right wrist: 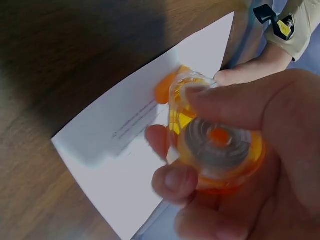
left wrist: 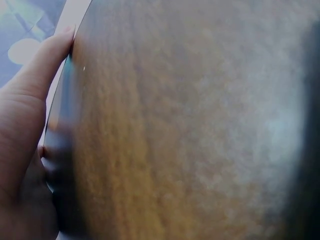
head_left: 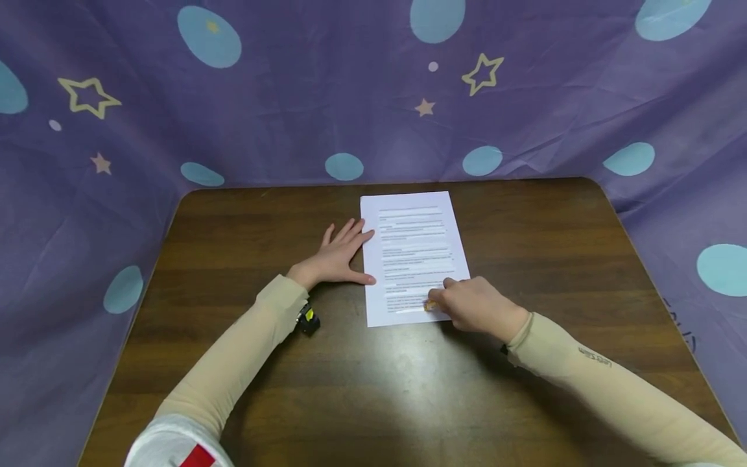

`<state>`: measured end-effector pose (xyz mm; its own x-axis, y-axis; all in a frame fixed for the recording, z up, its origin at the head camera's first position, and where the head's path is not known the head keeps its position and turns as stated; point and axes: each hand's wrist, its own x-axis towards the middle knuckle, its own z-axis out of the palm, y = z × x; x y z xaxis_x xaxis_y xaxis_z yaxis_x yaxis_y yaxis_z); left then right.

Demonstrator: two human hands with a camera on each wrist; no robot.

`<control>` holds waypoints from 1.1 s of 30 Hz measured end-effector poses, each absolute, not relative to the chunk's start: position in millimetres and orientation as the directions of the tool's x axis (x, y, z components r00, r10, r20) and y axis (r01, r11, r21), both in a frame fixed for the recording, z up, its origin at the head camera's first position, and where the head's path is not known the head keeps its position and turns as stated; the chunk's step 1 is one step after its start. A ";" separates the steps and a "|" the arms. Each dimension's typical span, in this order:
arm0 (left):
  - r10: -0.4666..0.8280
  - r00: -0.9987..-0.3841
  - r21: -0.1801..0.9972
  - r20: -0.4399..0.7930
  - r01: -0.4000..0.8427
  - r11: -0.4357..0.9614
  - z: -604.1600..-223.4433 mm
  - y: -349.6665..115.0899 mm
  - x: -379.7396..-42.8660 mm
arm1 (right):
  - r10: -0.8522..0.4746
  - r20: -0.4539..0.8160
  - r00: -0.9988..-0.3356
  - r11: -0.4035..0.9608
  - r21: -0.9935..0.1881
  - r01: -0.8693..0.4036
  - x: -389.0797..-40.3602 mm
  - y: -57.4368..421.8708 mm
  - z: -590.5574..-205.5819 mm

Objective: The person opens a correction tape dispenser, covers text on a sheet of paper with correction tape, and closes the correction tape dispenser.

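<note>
A white sheet of printed paper [head_left: 408,259] lies on the wooden table, several of its text lines covered by white strips. My left hand [head_left: 338,256] rests at the sheet's left edge, fingers spread, with fingertips and thumb on the paper. In my right hand [head_left: 481,305] is a clear orange correction tape dispenser [right wrist: 217,145], gripped between thumb and fingers. The dispenser's tip meets the paper near its bottom lines, at the end of a white strip. The left wrist view shows the left thumb [left wrist: 47,65] by the paper's edge.
The brown wooden table [head_left: 373,402] stretches around the sheet on all sides. A purple curtain [head_left: 292,97] with stars and blue spots hangs behind and beside it. A black wrist camera [head_left: 307,320] sits on the left wrist.
</note>
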<state>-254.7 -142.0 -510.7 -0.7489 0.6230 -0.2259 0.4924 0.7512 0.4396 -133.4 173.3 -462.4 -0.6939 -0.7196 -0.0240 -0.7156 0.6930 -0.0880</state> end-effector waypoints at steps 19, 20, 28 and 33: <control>0.606 -0.785 0.565 -0.127 0.445 0.695 -510.5 -149.9 -249.4 | -0.715 0.047 -0.698 0.660 -0.283 -0.696 -143.3 202.8 -445.6; 0.600 -0.791 0.570 -0.121 0.440 0.694 -511.0 -150.0 -248.2 | -0.705 0.051 -0.707 0.666 -0.294 -0.686 -144.8 203.9 -444.1; 0.544 -0.837 0.579 0.060 0.473 0.664 -507.6 -139.7 -233.5 | -0.669 0.148 -0.729 0.632 -0.404 -0.662 -157.1 207.9 -434.7; 0.552 -0.792 0.687 0.262 0.555 0.470 -492.1 -116.5 -219.1 | -0.653 0.178 -0.736 0.612 -0.449 -0.651 -167.8 201.2 -430.8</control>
